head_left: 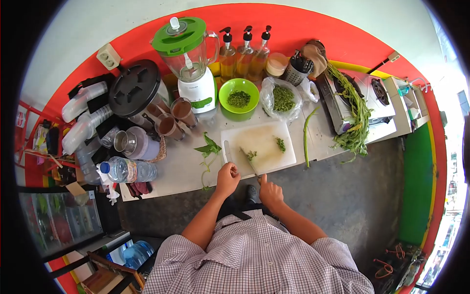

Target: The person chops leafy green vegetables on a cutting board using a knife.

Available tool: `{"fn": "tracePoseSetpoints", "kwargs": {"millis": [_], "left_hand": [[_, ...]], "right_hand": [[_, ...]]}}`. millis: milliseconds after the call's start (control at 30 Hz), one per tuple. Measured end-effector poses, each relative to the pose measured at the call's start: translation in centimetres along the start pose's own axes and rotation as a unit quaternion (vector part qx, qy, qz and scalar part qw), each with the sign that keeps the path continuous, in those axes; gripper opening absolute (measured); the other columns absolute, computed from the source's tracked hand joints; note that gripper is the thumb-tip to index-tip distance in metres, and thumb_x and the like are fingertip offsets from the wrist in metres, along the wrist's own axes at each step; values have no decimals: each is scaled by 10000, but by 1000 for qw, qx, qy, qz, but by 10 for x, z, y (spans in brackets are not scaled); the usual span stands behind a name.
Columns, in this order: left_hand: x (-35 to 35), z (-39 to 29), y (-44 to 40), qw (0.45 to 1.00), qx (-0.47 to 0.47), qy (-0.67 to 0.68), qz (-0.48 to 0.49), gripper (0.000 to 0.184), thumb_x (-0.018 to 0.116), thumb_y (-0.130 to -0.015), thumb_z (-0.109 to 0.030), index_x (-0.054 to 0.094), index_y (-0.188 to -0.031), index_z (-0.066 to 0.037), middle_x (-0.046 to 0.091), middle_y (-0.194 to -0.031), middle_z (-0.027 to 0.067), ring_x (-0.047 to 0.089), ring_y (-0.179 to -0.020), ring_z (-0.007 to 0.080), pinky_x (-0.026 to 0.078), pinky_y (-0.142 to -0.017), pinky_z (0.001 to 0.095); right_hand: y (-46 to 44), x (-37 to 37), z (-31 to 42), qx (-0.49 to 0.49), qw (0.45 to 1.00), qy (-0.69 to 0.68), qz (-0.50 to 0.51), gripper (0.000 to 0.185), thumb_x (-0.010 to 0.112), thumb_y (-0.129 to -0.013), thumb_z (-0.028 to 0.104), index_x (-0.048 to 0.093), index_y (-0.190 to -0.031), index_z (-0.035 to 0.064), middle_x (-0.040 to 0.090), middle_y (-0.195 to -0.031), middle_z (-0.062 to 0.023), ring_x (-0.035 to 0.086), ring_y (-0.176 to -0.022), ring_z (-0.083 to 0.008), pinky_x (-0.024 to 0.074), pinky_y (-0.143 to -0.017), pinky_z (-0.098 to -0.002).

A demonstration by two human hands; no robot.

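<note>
A white cutting board [230,142] lies at the front edge of the counter. My right hand [270,190] is closed around the handle of a knife [255,169], its blade slanting up and left over the board. Chopped greens [251,155] lie against the blade, and a second small pile of greens [280,144] sits on the right of the board. My left hand [228,179] is closed with curled fingers by the board's lower left corner; I see nothing in it. Left of the board lies a leafy stem [209,147], and right of it a long green stalk [307,136].
Behind the board stand a green bowl [226,109] of chopped greens, a plastic bag [267,92] of greens and a blender [196,90]. Brown-filled glasses [170,127] and a water bottle [129,170] are on the left. Long leafy greens [360,115] drape over the stove [374,105] at right.
</note>
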State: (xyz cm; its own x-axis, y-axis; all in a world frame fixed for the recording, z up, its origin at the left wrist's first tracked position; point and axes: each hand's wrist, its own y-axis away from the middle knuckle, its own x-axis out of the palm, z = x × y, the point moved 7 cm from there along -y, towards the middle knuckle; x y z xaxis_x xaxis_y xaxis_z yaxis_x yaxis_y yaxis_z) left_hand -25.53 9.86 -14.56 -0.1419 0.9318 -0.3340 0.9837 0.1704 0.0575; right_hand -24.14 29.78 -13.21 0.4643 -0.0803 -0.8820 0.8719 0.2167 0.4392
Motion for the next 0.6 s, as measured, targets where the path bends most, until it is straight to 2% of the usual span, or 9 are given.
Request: {"fn": "tracePoseSetpoints", "kwargs": {"millis": [133, 333, 433, 500, 600], "left_hand": [[-5, -4, -3, 1000, 15, 9, 26, 248, 730, -772, 43, 534, -918, -1, 583, -840, 98, 608, -657, 177, 518, -639, 316], [-7, -7, -3, 999, 25, 6, 48, 257, 726, -765, 53, 528, -920, 0, 576, -845, 108, 612, -669, 202, 519, -646, 332], [-9, -7, -2, 998, 31, 5, 55, 259, 729, -762, 51, 518, -901, -4, 560, -829, 113, 608, -666, 218, 507, -635, 344], [-10, -7, -2, 998, 34, -6, 55, 259, 730, -761, 51, 512, -886, -7, 551, -818, 116, 603, -661, 226, 499, -628, 350], [-11, -8, 0, 997, 46, -10, 56, 256, 730, -751, 51, 496, -833, -12, 529, -796, 120, 576, -642, 249, 477, -611, 364]], "right_hand": [[-5, -15, -17, 67, 997, -33, 0, 383, 507, -949, 152, 418, -1292, 6, 713, -830, -269, 714, -764, -450, 563, -688, -563], [-11, -32, -20, 141, 985, -69, -72, 403, 524, -936, 162, 412, -1292, 12, 715, -853, -275, 707, -804, -468, 552, -721, -574], [-9, -27, 15, 98, 990, -87, -44, 439, 543, -926, 170, 406, -1308, 3, 713, -845, -278, 710, -792, -464, 555, -711, -579], [-5, -16, 43, 32, 997, -59, -25, 453, 561, -917, 172, 413, -1308, -5, 712, -837, -278, 715, -776, -453, 561, -695, -579], [-11, -3, 52, 16, 997, -69, -18, 452, 567, -917, 177, 423, -1305, -5, 712, -830, -275, 719, -765, -444, 566, -677, -573]]}}
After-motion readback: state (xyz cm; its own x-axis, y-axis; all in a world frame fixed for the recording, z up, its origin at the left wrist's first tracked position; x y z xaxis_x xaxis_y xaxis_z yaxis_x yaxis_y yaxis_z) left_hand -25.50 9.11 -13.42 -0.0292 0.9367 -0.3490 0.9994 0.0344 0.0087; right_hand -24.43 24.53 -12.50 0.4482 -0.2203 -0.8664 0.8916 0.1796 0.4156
